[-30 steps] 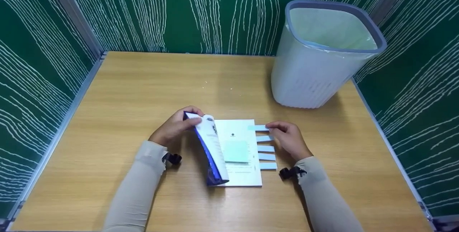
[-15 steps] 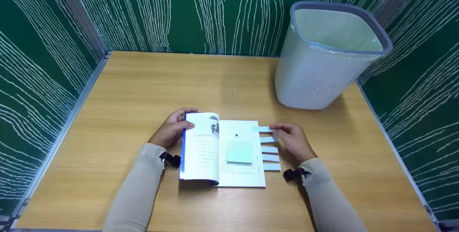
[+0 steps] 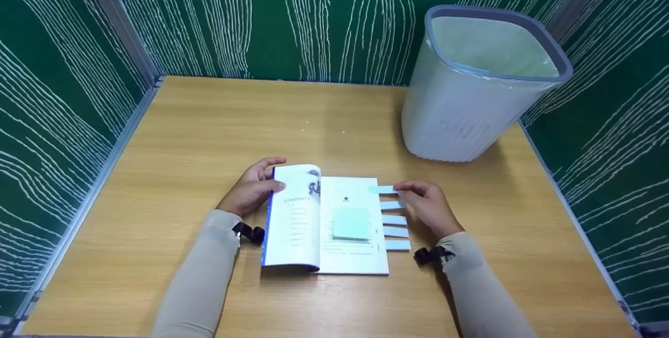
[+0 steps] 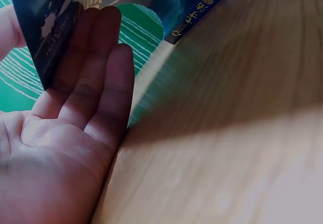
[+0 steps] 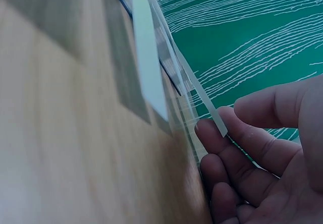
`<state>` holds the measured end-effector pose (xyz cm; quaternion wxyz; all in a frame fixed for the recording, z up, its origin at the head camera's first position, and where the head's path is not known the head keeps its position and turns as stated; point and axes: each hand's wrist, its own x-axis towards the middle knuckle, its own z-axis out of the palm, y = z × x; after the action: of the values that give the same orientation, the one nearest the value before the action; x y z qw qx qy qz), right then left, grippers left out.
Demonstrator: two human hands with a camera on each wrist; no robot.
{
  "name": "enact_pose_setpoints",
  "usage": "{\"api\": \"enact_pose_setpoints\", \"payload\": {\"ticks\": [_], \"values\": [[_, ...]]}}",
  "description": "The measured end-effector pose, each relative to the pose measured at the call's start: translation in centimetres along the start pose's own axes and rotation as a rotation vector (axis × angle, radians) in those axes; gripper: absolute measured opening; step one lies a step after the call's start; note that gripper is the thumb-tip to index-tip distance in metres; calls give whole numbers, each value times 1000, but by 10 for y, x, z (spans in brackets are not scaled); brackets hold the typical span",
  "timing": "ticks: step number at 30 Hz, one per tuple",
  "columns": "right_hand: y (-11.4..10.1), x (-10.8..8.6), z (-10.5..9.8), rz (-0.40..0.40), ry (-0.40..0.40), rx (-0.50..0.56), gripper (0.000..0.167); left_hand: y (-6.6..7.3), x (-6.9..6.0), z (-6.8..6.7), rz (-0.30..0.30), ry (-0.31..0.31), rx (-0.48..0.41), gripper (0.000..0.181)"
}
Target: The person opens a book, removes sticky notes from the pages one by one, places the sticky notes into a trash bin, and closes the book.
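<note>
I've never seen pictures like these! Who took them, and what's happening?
There's no robot: a person does this barehanded. A camera on the head looks down for the wide picture; two wrist cameras take the close-ups. On the wooden table lies an open book, with a pale green square on the right page and five blue strips sticking out. A tall bin stands farther back. The left hand holds the book's left side up, thumb on the page, fingers behind. The right hand touches the end of the top strip; I can't tell if it pinches it.
</note>
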<state>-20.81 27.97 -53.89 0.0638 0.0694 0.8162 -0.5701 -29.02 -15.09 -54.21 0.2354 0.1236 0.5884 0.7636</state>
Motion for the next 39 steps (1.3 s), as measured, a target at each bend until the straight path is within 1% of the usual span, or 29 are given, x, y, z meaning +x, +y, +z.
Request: {"api": "enact_pose_setpoints", "payload": {"ticks": [4, 7, 12, 17, 20, 24, 27, 29, 31, 33, 36, 38, 39], "values": [[0, 2, 4, -5, 3, 14, 22, 0, -2, -3, -5, 2, -4, 77], [1, 2, 5, -13, 8, 13, 22, -1, -3, -5, -12, -9, -10, 77], [1, 4, 8, -60, 15, 13, 24, 0, -4, -6, -6, -4, -2, 76], [-1, 5, 9, -78, 54, 59, 24, 0, -4, -7, -5, 8, 0, 76], [0, 3, 10, -82, 77, 85, 24, -1, -3, -7, -12, -2, -2, 76], [0, 1, 10, -92, 108, 91, 25, -3, -2, -7, -19, -11, 5, 77], [-3, 0, 8, -118, 120, 84, 28, -1, 0, -6, -17, -16, 4, 77], [-8, -2, 8, -147, 123, 41, 29, 0, 1, -5, -15, -18, 7, 77], [-13, -7, 10, -205, 113, -28, 30, 1, 2, -3, -19, -17, 12, 76], [-18, -14, 15, -290, 104, -140, 31, 1, 2, -2, -26, -18, 23, 75], [-24, -25, 26, -466, 54, -324, 34, 1, 1, -1, -34, -7, 36, 72], [-27, -31, 34, -571, 24, -439, 38, 1, 0, 0, -25, 0, 38, 71], [-29, -34, 38, -611, 5, -480, 41, 1, -1, 0, -19, 3, 39, 70]]}}
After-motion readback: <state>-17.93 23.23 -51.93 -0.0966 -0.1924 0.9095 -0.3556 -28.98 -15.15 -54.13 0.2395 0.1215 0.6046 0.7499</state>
